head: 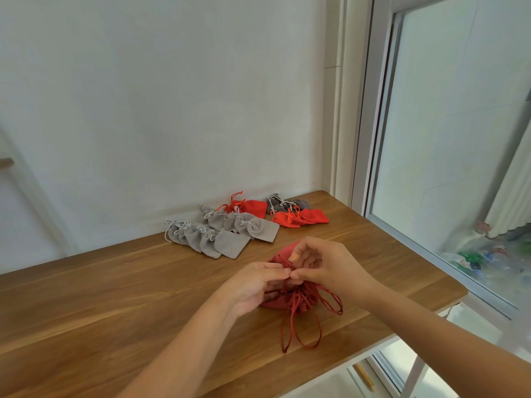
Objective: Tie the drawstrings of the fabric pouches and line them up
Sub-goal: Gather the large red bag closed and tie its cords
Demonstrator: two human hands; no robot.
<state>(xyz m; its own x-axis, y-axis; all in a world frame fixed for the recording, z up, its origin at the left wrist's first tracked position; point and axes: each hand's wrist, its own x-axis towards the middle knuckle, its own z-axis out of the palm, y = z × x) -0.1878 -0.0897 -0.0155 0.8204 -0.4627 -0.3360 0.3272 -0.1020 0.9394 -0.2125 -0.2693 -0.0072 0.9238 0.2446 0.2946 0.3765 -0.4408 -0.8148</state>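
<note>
While left hand (257, 285) and right hand (326, 265) each pinched the cord (285, 265) of the near pouch (287, 251), tying was in hand; pulling the knot tight seemed next.

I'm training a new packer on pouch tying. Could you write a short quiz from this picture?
1. True or false: the left hand and the right hand both pinch the drawstring of the dark red pouch.
2. Where do the grey pouches lie? A: beyond the hands, nearer the wall. B: under the dark red pouch. C: in the left hand.
3. Fill in: the window is on the person's ___ side.
Key: 1 true; 2 A; 3 right.
</note>
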